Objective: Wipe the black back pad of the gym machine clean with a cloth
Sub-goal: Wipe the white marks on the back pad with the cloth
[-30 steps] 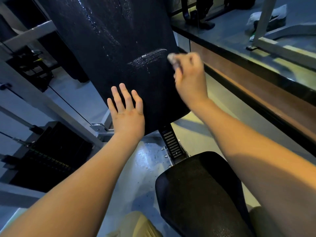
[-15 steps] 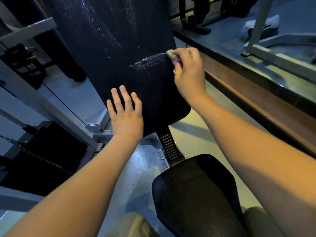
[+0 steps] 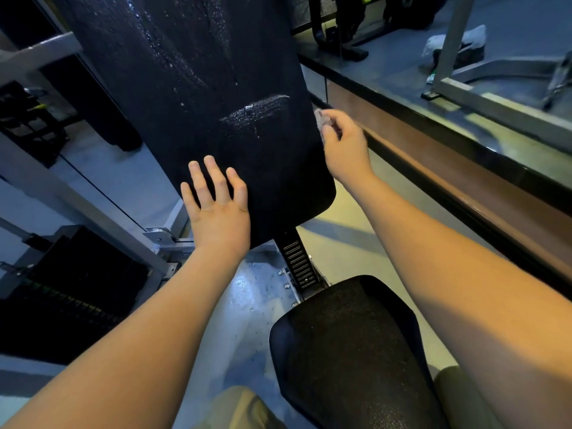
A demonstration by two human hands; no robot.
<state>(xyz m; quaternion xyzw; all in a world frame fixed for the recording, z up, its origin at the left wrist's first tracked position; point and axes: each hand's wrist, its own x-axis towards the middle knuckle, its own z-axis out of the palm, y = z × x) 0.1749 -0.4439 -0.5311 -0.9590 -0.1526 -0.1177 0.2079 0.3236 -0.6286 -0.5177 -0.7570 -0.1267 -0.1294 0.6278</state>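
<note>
pad [image 3: 198, 97] runs up from both hands | left hand [image 3: 218, 209] flat on its lower edge | right hand [image 3: 343, 147] pinches cloth [image 3: 322, 119] at its right edge, nearer the wet streak [image 3: 257, 111]

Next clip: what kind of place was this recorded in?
Most likely a gym: a machine's upright black back pad above its padded seat, a weight stack at left, more equipment frames at right.

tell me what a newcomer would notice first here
The tall black back pad fills the upper centre, with a shiny wet streak near its right edge. The left hand lies flat on its lower part, while the right hand pinches a small cloth at its right edge.
</note>
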